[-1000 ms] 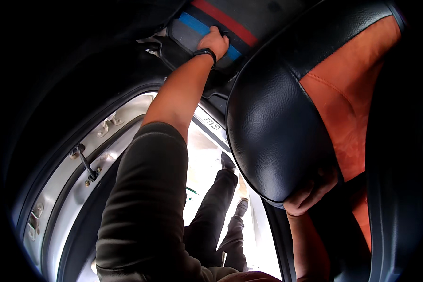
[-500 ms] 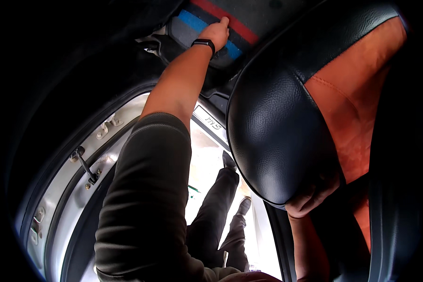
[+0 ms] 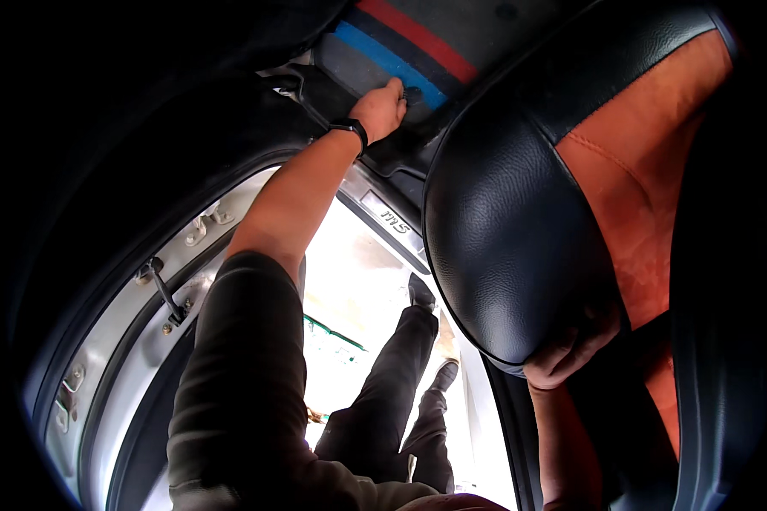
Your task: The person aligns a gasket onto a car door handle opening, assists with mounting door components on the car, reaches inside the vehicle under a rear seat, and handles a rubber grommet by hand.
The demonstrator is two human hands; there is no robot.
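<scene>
My left hand [image 3: 379, 109] reaches down to the striped floor mat [image 3: 426, 38], a dark watch on its wrist. Its fingers are curled closed beside a small dark round piece [image 3: 413, 95] on the mat's blue stripe. Whether they pinch anything is hidden. To the right bulges a black and orange leather car seat [image 3: 503, 230]. My right hand [image 3: 571, 349] grips the near corner of that seat, its fingers bent over the leather and partly in shadow.
On the left is the open car door's silvery edge [image 3: 141, 375], with a dark hinge strap [image 3: 166, 294]. A metal sill plate [image 3: 388, 213] lines the doorway between mat and seat. My legs [image 3: 383, 383] stand on the bright ground outside.
My left hand has drawn back toward me, from the mat's red stripe to its blue one. The view has shifted slightly. My right hand stays on the seat.
</scene>
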